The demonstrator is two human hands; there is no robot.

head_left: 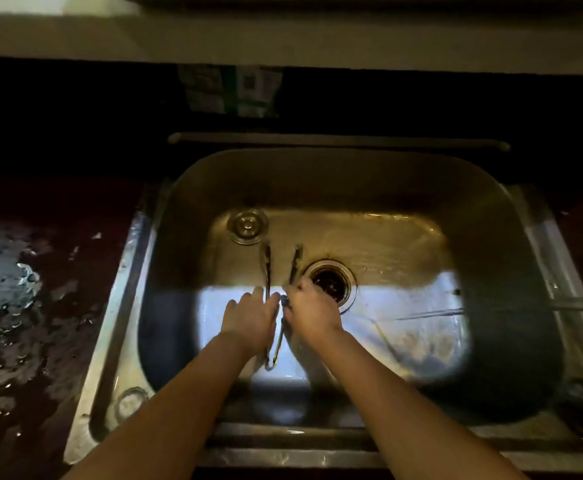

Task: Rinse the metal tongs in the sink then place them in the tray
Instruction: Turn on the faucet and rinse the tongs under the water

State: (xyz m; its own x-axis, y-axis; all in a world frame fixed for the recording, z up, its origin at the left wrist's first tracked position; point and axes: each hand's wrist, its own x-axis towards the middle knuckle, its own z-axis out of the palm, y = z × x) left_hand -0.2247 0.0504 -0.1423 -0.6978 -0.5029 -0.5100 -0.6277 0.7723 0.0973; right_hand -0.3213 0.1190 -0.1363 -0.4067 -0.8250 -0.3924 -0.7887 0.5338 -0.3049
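The metal tongs (267, 263) are held low inside the steel sink (512, 216), their two arms spread and pointing away from me, the hinged loop end toward me between my wrists. My left hand (250, 315) holds the left arm of the tongs. My right hand (312, 308) grips the right arm, just left of the open drain (330, 280). No tray is visible in the dim head view.
A round metal drain stopper (247, 224) lies at the basin's far left. A faucet spout (574, 303) reaches in from the right rim. The dark countertop (16, 306) on the left is wet. A labelled packet (229, 90) stands behind the sink.
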